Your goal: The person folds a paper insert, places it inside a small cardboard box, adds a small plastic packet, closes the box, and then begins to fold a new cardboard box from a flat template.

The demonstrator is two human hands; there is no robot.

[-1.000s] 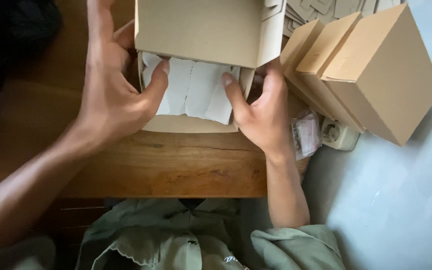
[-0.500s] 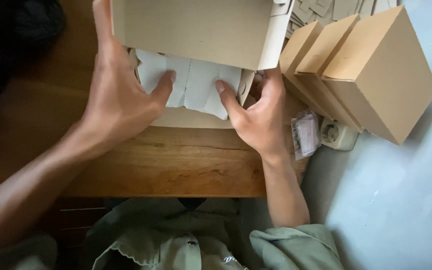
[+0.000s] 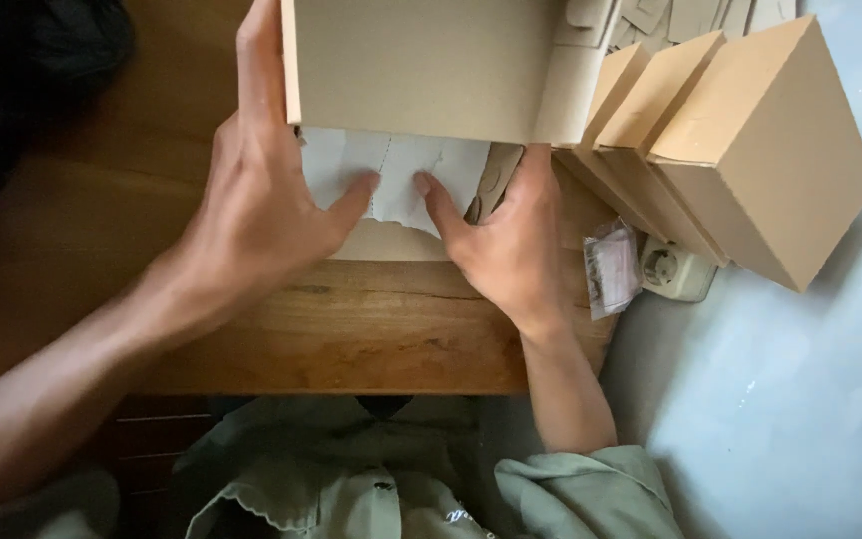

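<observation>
You're tucking the paper (image 3: 391, 180) into the box (image 3: 421, 70): left hand (image 3: 251, 215) and right hand (image 3: 511, 245) press it flat-fingered, gripping nothing; next, close the lid squarely.

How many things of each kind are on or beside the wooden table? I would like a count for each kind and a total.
Open cardboard box: 1
Closed cardboard boxes, stacked leaning at the right: 3
White paper in the open box, under both thumbs: 1
Small plastic packet: 1
White wall socket: 1
Total: 7
</observation>
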